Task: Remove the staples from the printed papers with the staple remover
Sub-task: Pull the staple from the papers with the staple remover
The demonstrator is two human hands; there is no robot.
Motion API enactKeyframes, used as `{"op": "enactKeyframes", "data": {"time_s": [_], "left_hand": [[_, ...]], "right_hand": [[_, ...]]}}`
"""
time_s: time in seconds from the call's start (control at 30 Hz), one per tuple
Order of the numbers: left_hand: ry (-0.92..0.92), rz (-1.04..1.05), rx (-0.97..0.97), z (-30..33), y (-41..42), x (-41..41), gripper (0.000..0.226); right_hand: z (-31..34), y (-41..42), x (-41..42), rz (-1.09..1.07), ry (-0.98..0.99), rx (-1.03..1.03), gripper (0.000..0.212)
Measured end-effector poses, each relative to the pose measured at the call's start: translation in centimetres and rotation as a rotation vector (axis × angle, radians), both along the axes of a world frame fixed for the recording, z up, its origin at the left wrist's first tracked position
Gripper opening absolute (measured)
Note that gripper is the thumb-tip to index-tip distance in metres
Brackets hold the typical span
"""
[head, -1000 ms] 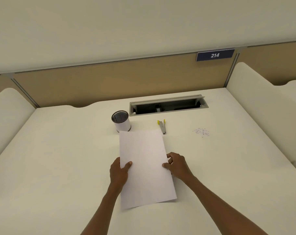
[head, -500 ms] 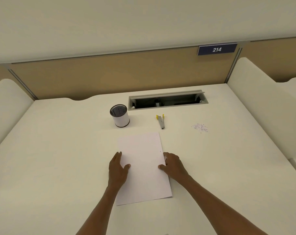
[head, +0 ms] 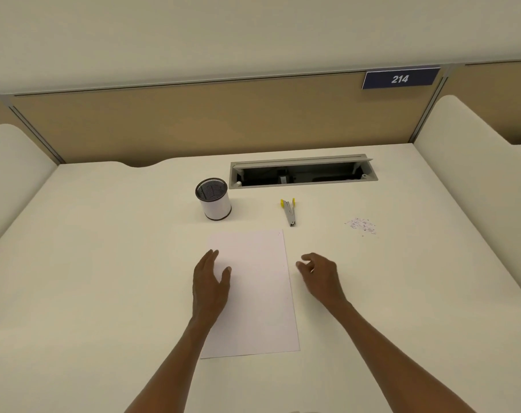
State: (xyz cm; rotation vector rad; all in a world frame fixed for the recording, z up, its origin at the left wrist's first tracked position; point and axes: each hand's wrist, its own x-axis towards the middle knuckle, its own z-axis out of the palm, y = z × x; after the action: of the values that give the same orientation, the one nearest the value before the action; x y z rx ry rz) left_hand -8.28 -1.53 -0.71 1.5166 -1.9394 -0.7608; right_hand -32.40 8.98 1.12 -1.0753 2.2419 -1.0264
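Nearest: stapled white printed papers (head: pixel 253 293), flat on cream tabletop (head: pixel 104 278), long side running away from body. Left hand (head: pixel 210 281) spread flat on sheet's left edge, grip open, pinning it. Right hand (head: pixel 320 277) just off right edge w/ fingers loosely curled, grip empty, holding nothing. Farther back: grey metal staple remover w/ yellow tabs (head: pixel 289 211), just beyond sheet's far right corner, untouched. Staple itself too small to make out. Step in hand, prob.: sheet set, tool not yet fetched. Next: short fwd reach w/ right hand to tool, path clear. Black mesh pen cup w/ white band (head: pixel 214 199) near far left corner; scatter of pulled staples (head: pixel 361 225) to the right; grey cable slot (head: pixel 302 172) at back. Plenty of bare room either side.
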Motion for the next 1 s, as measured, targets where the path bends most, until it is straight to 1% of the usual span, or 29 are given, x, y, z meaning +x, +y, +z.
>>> {"op": "enactKeyframes", "data": {"time_s": [0.1, 0.17, 0.23, 0.3, 0.4, 0.47, 0.53, 0.6, 0.7, 0.77, 0.87, 0.93, 1.0], "left_hand": [[0.039, -0.061, -0.032, 0.6, -0.9, -2.7, 0.046], [0.057, -0.093, -0.030, 0.7, -1.7, -4.6, 0.043], [0.055, -0.131, -0.029, 0.6, -2.3, -6.3, 0.041], [0.045, -0.176, -0.021, 0.2, -2.9, -7.8, 0.041], [0.072, -0.244, 0.020, -1.0, -3.2, -9.3, 0.042], [0.091, -0.254, 0.054, -1.9, -3.1, -9.7, 0.043], [0.083, -0.247, 0.063, -2.8, -2.9, -9.8, 0.046], [0.043, -0.237, 0.059, -3.2, -2.7, -9.8, 0.048], [-0.038, -0.257, 0.003, -3.2, -2.3, -9.9, 0.047], [-0.092, -0.273, -0.036, -3.3, -2.0, -9.9, 0.045], [-0.158, -0.267, -0.078, -3.5, -1.9, -10.1, 0.045], [-0.218, -0.275, -0.127, -3.6, -1.7, -10.3, 0.044], [-0.283, -0.292, -0.171, -3.6, -1.6, -10.4, 0.044]], "right_hand": [[1.1, -2.1, -2.8, 0.002, 0.114, -0.077, 0.015], [1.6, -4.0, -4.9, 0.071, 0.206, -0.093, 0.018], [2.0, -5.8, -6.6, 0.178, 0.325, -0.083, 0.025], [2.4, -7.6, -8.0, 0.288, 0.462, -0.052, 0.038], [3.0, -10.3, -9.4, 0.447, 0.699, 0.068, 0.058], [3.2, -12.1, -9.9, 0.554, 0.821, 0.124, 0.064], [3.0, -13.4, -10.1, 0.638, 0.897, 0.150, 0.060], [2.6, -14.3, -10.0, 0.694, 0.943, 0.156, 0.051], [1.9, -14.9, -10.0, 0.764, 0.986, 0.187, 0.036], [1.7, -15.1, -10.1, 0.785, 1.028, 0.175, 0.026], [1.0, -15.0, -10.5, 0.800, 1.124, 0.103, 0.003], [0.9, -14.7, -10.5, 0.781, 1.123, 0.107, 0.008], [1.1, -14.2, -10.0, 0.731, 0.993, 0.121, 0.014]]}}
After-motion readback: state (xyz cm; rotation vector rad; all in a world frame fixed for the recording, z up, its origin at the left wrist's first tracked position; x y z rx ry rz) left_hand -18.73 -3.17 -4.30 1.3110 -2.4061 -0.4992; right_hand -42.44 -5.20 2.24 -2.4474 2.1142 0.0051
